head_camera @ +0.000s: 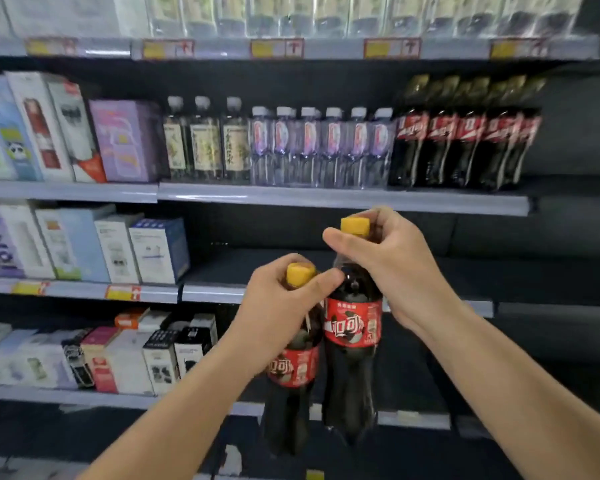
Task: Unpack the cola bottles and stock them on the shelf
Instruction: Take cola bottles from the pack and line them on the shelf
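Note:
I hold two cola bottles in the air in front of the shelving, both dark with red labels and yellow caps. My left hand [278, 306] grips the neck of the lower left cola bottle [290, 393]. My right hand [385, 265] grips the neck of the higher right cola bottle [352, 368], just under its cap. The two bottles hang upright, side by side and nearly touching. Behind them is a dark shelf [430, 271] with a bare stretch. A row of cola bottles [465, 147] stands on the shelf above, at the right.
The upper shelf also carries clear water bottles [323, 147], dark tea bottles [205, 143] and boxed goods [49, 133]. More boxes [94, 247] fill the left of the middle shelf, and small boxes [118, 355] the lower one. Shelf edges [343, 199] jut forward.

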A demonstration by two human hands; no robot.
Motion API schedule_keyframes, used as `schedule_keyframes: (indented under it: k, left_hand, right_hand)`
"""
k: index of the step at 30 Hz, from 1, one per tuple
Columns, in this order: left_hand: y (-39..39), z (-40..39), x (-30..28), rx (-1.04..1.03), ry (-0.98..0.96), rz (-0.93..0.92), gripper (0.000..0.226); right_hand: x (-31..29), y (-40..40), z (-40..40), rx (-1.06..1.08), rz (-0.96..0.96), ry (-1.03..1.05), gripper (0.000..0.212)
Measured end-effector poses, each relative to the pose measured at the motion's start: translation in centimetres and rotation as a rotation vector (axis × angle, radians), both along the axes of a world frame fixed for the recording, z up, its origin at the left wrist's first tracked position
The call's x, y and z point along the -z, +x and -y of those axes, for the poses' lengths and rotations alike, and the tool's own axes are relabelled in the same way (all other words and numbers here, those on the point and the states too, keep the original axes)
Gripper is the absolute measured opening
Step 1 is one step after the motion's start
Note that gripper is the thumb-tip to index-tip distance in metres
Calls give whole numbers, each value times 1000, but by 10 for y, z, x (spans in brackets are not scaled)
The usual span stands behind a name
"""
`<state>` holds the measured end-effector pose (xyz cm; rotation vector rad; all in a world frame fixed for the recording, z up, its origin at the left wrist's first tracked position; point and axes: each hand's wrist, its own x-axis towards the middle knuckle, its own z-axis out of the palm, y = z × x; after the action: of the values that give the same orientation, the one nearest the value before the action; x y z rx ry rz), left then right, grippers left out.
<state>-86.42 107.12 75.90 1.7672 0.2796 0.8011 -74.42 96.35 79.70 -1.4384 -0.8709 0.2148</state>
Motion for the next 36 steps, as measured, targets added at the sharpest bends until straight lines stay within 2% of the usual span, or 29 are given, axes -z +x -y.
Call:
schedule_keyframes:
  k: [4, 9, 12, 16, 18, 23, 26, 29, 33, 36]
  left_hand:
    - [9, 17, -34, 57, 34, -8, 50]
    - [19, 39, -60, 106, 83, -10, 45]
    - [32, 49, -71, 136, 128, 9, 48]
    - [63, 63, -86, 189, 159, -11, 51]
    - [82, 70, -93, 179, 160, -16, 51]
    - [145, 95, -103, 103, 178, -16, 54]
    - [191, 112, -109, 62, 151, 20, 66]
    - [249, 130, -119, 53, 212, 65, 57]
    - [324, 153, -129, 75, 248, 40, 64]
    - [364, 154, -140, -12, 237, 88, 66]
  right_hand:
    - [-34, 7, 18, -22, 7, 52, 33]
    - [-59, 16, 43, -6, 44, 86, 35]
    - [-70, 24, 57, 3, 14, 135, 36]
    - [-89, 48, 76, 12, -29, 209, 48]
    - [-96, 63, 85, -3, -50, 230, 45]
    - [-99, 124, 114, -17, 5, 155, 46]
    - [-89, 170, 143, -62, 117, -54, 39]
    - [-89, 221, 169, -54, 149, -160, 29]
    - [-101, 299, 192, 33, 261, -122, 32]
    - [-113, 355, 202, 37, 268, -76, 44]
